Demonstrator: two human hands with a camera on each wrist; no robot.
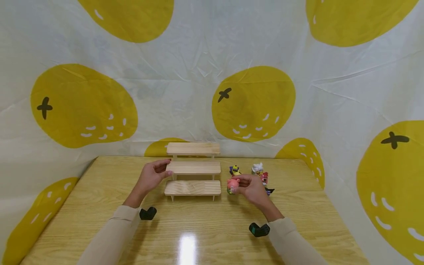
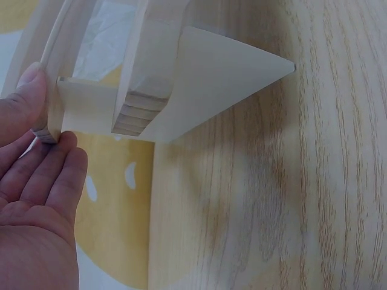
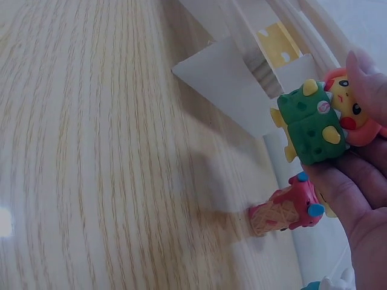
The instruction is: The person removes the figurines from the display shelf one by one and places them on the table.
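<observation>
A pale wooden three-step display stand [image 1: 193,168] is at the back of the table. My left hand [image 1: 153,177] pinches the left end of its middle board. In the left wrist view, the thumb of that hand [image 2: 36,199] lies on one face of the board [image 2: 54,115] and the fingertips touch the other. To the right of the stand, my right hand [image 1: 253,189] holds a small toy figurine [image 3: 314,124] above the table. It has a green dinosaur-like body, a yellow face and a pink hood [image 1: 233,183]; thumb and fingers grip it by the hood.
Several other figurines cluster behind and beside my right hand: a yellow-and-black one [image 1: 235,170], a white one [image 1: 257,168] and a red one [image 1: 264,177]. A red figure with a cone-patterned base [image 3: 281,211] appears in the right wrist view. A patterned cloth [image 1: 185,92] hangs behind the table [image 1: 116,184].
</observation>
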